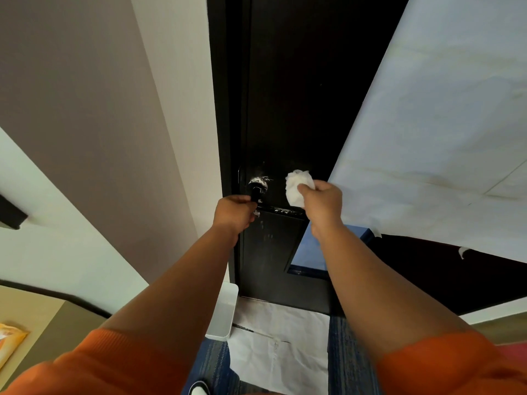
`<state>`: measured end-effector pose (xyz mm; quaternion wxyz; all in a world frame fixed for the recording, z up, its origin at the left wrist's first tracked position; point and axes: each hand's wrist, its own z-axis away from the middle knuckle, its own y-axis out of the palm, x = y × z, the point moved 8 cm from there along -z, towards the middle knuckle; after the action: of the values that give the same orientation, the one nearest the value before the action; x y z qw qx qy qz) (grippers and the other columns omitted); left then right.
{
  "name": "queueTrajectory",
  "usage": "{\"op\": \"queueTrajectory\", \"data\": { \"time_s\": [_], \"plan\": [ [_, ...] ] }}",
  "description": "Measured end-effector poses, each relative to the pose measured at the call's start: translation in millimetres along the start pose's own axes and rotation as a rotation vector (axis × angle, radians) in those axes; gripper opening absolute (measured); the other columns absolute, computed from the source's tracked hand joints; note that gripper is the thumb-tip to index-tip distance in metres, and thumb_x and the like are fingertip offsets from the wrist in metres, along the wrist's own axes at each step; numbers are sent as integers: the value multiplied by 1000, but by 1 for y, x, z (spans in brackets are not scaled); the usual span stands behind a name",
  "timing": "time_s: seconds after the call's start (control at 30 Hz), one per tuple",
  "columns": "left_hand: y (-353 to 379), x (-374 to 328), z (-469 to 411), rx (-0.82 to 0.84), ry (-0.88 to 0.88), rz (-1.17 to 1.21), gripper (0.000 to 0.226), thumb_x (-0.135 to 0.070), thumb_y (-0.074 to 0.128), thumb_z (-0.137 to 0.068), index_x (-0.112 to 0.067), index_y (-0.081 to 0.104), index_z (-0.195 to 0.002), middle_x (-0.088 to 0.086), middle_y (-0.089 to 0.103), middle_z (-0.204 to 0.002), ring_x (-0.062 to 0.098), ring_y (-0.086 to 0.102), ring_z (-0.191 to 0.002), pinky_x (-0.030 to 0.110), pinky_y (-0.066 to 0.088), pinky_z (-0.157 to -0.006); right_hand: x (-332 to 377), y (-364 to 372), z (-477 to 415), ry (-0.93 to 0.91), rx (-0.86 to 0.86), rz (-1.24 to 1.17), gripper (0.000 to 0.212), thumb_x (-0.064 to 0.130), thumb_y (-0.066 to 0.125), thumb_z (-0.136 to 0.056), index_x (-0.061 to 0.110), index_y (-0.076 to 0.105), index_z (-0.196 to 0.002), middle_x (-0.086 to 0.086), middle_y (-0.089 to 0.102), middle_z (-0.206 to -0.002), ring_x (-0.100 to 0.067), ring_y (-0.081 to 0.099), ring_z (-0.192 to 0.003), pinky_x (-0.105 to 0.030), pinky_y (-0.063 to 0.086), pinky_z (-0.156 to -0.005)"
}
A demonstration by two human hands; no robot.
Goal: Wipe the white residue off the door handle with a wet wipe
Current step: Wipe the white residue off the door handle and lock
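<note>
Pale walls (85, 109), blue carpet (212, 360), white floor paper (279, 352)

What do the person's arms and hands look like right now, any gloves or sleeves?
Both hands, left hand and right hand, are bare, with no gloves. No watch or rings show. Orange knit sleeves are pushed up near the elbows, leaving both forearms uncovered.

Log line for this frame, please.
left hand: grips door handle | right hand: holds wet wipe off handle | white residue: present

No legible text anywhere (packet print blurred).
</note>
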<state>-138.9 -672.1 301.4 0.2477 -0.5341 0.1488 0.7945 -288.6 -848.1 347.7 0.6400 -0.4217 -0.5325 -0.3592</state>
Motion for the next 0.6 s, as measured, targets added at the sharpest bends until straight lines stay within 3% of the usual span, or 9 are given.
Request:
{"op": "queueTrajectory", "data": {
  "time_s": [0.17,0.33,0.5,0.6],
  "plan": [
    [-5,4,-3,-1,22,-55,27,-15,73,-93,-13,69,-120,6,74,-94,15,67,-71,22,52,-62,28,36,7,-249,88,457,17,18,72,-85,21,68,-100,3,67,-93,-16,65,-83,-21,49,-60],
    [-8,4,-3,20,46,-91,28,-15,74,-92,-16,71,-120,5,76,-98,15,68,-76,21,50,-63,20,53,12,-281,139,847,22,24,74,-86,21,70,-108,-4,70,-98,-25,67,-89,-34,58,-73],
    [-9,4,-4,27,64,-123,22,-12,71,-93,-17,73,-115,3,75,-90,15,66,-72,25,50,-63,16,67,10,-147,164,897,22,40,72,-84,18,67,-82,0,65,-77,-24,65,-72,-34,58,-69],
    [-9,4,-5,33,66,-138,23,-11,71,-92,-18,73,-114,4,75,-90,14,65,-70,26,49,-63,13,78,8,-77,200,888,19,28,69,-84,17,59,-73,-1,61,-70,-22,61,-64,-28,49,-56]
  ]
}}
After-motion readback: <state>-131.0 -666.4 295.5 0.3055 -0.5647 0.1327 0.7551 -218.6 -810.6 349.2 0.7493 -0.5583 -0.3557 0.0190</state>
